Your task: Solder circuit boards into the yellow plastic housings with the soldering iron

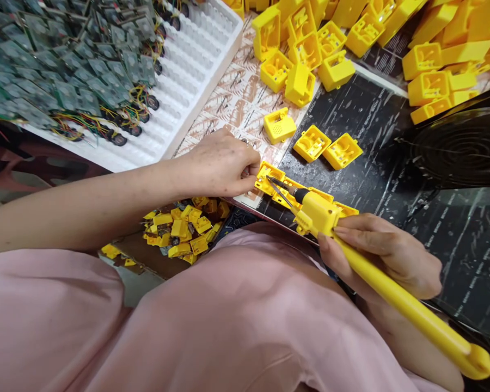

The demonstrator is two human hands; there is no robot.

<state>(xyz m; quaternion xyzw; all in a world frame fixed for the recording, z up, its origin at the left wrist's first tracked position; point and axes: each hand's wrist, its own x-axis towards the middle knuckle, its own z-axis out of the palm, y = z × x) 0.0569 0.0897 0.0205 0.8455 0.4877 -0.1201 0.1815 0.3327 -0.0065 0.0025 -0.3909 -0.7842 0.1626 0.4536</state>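
Observation:
My right hand point(386, 253) grips a yellow soldering iron point(318, 212) by its front, the long handle slanting down to the right. Its dark nozzle and thin metal tip point into the first yellow plastic case point(268, 178) of a row along the table's near edge. Curled at the left end of that case, the fingers of my left hand point(228, 163) are closed against its edge; their tips are partly hidden. More open cases of the row lie under the iron, partly covered by it. Just beyond are two open cases point(311, 144) and one lying face down point(280, 126).
A white foam tray point(204, 60) at the left holds many circuit boards point(65, 71) with wires and small round parts. Yellow cases point(306, 49) are heaped at the back. A dark round fan-like object point(465, 147) stands right. Below the table, a box holds yellow pieces point(179, 228).

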